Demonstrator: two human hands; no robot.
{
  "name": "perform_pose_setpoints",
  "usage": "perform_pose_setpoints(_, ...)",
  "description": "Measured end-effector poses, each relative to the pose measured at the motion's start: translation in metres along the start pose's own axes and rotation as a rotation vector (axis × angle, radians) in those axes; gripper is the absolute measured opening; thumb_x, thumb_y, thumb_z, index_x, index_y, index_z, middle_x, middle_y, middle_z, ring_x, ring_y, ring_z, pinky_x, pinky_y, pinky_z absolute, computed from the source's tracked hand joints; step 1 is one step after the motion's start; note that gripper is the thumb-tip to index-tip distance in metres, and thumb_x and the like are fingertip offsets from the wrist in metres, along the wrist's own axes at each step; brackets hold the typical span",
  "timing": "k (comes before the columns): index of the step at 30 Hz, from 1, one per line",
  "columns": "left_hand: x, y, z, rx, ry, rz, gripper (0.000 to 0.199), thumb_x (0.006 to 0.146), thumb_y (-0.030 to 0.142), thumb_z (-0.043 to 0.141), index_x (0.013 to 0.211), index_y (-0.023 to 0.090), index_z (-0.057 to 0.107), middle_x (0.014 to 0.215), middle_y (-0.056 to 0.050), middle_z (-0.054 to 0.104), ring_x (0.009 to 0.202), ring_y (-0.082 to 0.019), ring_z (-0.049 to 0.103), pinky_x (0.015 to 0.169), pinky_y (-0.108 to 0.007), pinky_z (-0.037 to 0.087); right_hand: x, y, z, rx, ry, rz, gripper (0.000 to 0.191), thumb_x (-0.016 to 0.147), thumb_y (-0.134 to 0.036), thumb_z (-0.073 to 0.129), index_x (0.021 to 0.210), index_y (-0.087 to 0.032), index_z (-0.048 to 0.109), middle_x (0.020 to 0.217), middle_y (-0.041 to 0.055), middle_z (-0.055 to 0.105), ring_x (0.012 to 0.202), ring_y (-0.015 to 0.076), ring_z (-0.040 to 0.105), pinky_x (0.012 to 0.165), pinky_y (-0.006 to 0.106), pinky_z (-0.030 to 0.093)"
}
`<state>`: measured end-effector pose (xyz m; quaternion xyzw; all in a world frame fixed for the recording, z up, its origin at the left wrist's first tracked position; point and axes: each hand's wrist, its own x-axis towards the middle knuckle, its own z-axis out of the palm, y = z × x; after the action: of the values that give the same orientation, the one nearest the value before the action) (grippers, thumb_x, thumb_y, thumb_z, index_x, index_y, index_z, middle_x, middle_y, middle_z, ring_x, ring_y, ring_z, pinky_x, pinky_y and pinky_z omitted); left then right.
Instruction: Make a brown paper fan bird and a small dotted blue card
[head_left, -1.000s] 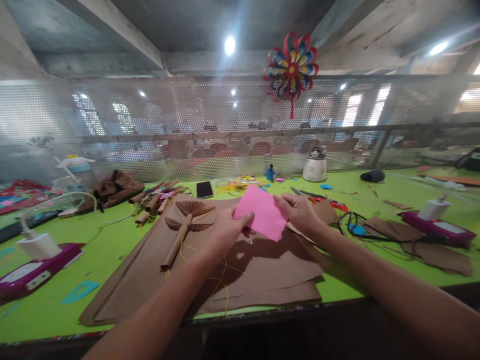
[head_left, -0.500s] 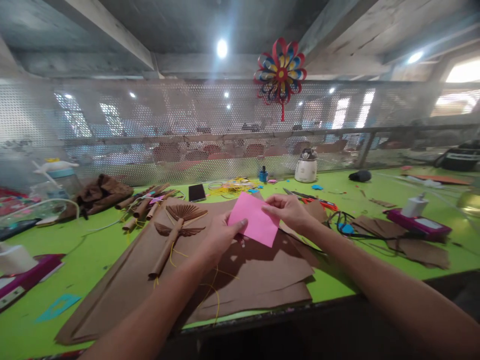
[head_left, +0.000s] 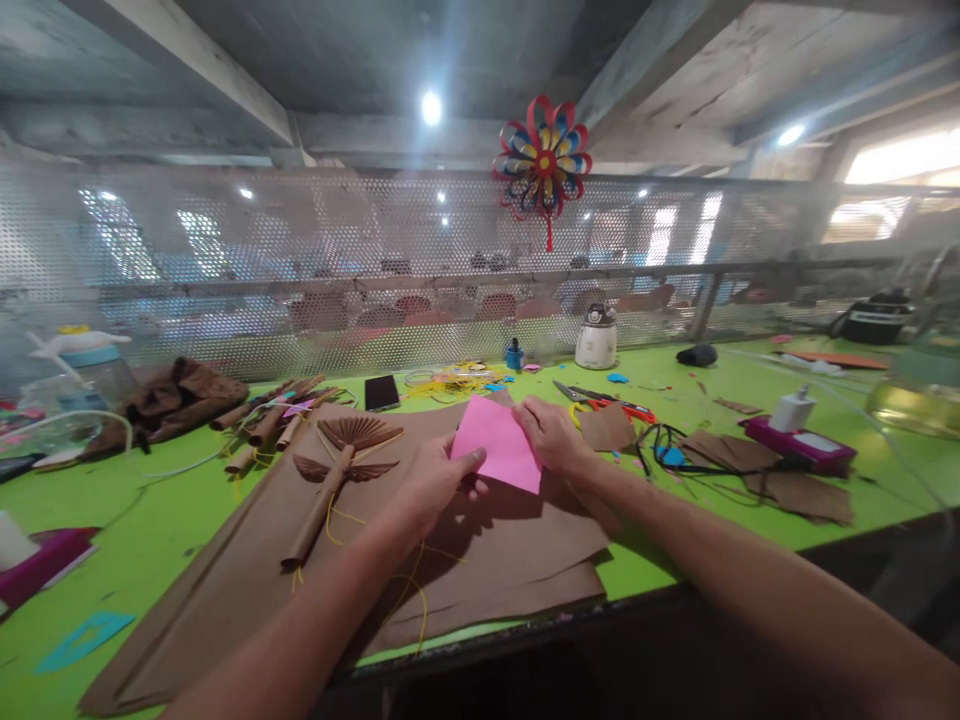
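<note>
The pink paper (head_left: 499, 445) is up in front of me, between my two hands, above the brown sheets (head_left: 247, 590). My left hand (head_left: 439, 480) pinches its left edge, thumb on the face, and hides that edge; my fingers behind the paper are mostly lost to view. My right hand (head_left: 553, 437) grips its upper right edge with bent fingers, covering that corner. The paper looks plain, flat and bright, slightly bowed, with no writing I can see.

Left of it, a rolled brown tube with pleated fans (head_left: 319, 510) lies on the sheets, my left forearm crossing close by. Beyond the sheets' far edge is a dark-screened phone (head_left: 382, 393). The white bottle (head_left: 596, 343) carries faint marks too small to read, and so is the pale lettering on the black container (head_left: 876, 318). At far left, a purple power strip (head_left: 49, 560) is cut off by the view.
</note>
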<state>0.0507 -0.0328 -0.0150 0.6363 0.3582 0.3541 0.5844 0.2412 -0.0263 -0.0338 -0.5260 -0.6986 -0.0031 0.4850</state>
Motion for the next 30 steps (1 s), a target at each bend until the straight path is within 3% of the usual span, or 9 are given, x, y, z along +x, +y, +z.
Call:
perform_pose_setpoints(6, 0.002, -0.003, -0.004, -0.042, 0.004, -0.017, 0.020, 0.074, 0.028, 0.066, 0.085, 0.012, 0.059, 0.055, -0.002, 0.058, 0.042, -0.009, 0.049, 0.045, -0.022, 0.038, 0.008, 0.015, -0.012, 0.191, 0.057, 0.239, 0.051, 0.089, -0.055, 0.036, 0.050, -0.021, 0.039, 0.046, -0.0030, 0.039, 0.044, 0.0110, 0.037, 0.047, 0.026, 0.029)
perform_pose_setpoints(9, 0.004, -0.005, -0.005, -0.068, 0.008, -0.006, 0.022, 0.074, 0.027, 0.067, 0.088, 0.012, 0.060, 0.057, -0.002, 0.059, 0.044, -0.009, 0.049, 0.046, -0.022, 0.040, 0.008, 0.013, -0.016, 0.299, -0.043, 0.140, 0.036, 0.080, -0.051, 0.055, 0.074, -0.016, 0.057, 0.058, -0.0016, 0.052, 0.053, 0.0118, 0.047, 0.051, 0.024, 0.036)
perform_pose_setpoints(12, 0.006, -0.006, -0.006, -0.080, -0.001, -0.003, 0.024, 0.073, 0.026, 0.067, 0.091, 0.012, 0.059, 0.058, -0.001, 0.060, 0.044, -0.008, 0.050, 0.047, -0.021, 0.041, 0.007, 0.010, -0.015, 0.400, -0.198, 0.015, 0.036, 0.073, -0.042, 0.066, 0.098, -0.017, 0.059, 0.068, -0.0017, 0.057, 0.059, 0.0116, 0.050, 0.052, 0.023, 0.038)
perform_pose_setpoints(14, 0.005, -0.006, -0.006, -0.090, -0.008, -0.007, 0.022, 0.074, 0.026, 0.067, 0.090, 0.012, 0.059, 0.057, -0.001, 0.059, 0.044, -0.008, 0.050, 0.047, -0.021, 0.040, 0.009, 0.014, -0.016, 0.375, -0.128, 0.061, 0.029, 0.075, -0.043, 0.063, 0.086, -0.016, 0.062, 0.062, -0.0024, 0.055, 0.054, 0.0106, 0.047, 0.050, 0.023, 0.037)
perform_pose_setpoints(18, 0.003, -0.003, -0.006, -0.081, -0.001, -0.027, 0.022, 0.074, 0.025, 0.067, 0.090, 0.012, 0.059, 0.056, 0.000, 0.059, 0.045, -0.008, 0.049, 0.045, -0.020, 0.038, 0.021, 0.042, -0.031, 0.227, 0.216, 0.229, 0.036, 0.080, -0.050, 0.052, 0.069, -0.017, 0.058, 0.050, -0.0043, 0.045, 0.046, 0.0101, 0.038, 0.047, 0.024, 0.032)
perform_pose_setpoints(21, 0.002, 0.000, -0.005, -0.062, -0.001, -0.025, 0.024, 0.073, 0.025, 0.067, 0.091, 0.012, 0.058, 0.057, 0.000, 0.059, 0.044, -0.007, 0.049, 0.044, -0.019, 0.037, 0.028, 0.054, -0.042, 0.197, 0.263, 0.257, 0.047, 0.083, -0.055, 0.043, 0.057, -0.017, 0.054, 0.045, -0.0038, 0.041, 0.045, 0.0108, 0.037, 0.049, 0.026, 0.033)
perform_pose_setpoints(24, 0.001, 0.001, -0.004, -0.069, -0.010, -0.003, 0.026, 0.073, 0.027, 0.067, 0.091, 0.012, 0.057, 0.057, 0.000, 0.058, 0.045, -0.008, 0.049, 0.046, -0.021, 0.039, 0.025, 0.041, -0.041, 0.196, 0.107, 0.164, 0.047, 0.078, -0.054, 0.054, 0.050, -0.017, 0.057, 0.054, 0.0024, 0.056, 0.058, 0.0145, 0.052, 0.059, 0.028, 0.040)
perform_pose_setpoints(27, 0.001, -0.002, -0.004, -0.073, 0.004, 0.008, 0.028, 0.073, 0.029, 0.066, 0.094, 0.013, 0.056, 0.056, 0.001, 0.057, 0.045, -0.009, 0.050, 0.048, -0.022, 0.041, 0.016, 0.018, -0.032, 0.254, -0.214, 0.078, 0.032, 0.075, -0.047, 0.061, 0.070, -0.017, 0.070, 0.077, 0.0046, 0.068, 0.074, 0.0170, 0.059, 0.067, 0.028, 0.043)
perform_pose_setpoints(30, 0.005, -0.006, -0.006, -0.038, 0.019, 0.024, 0.028, 0.073, 0.032, 0.066, 0.092, 0.014, 0.056, 0.058, 0.001, 0.057, 0.046, -0.009, 0.050, 0.047, -0.022, 0.041, 0.010, 0.014, -0.023, 0.367, -0.313, 0.182, 0.029, 0.073, -0.043, 0.063, 0.073, -0.015, 0.070, 0.070, 0.0025, 0.067, 0.064, 0.0144, 0.057, 0.060, 0.026, 0.043)
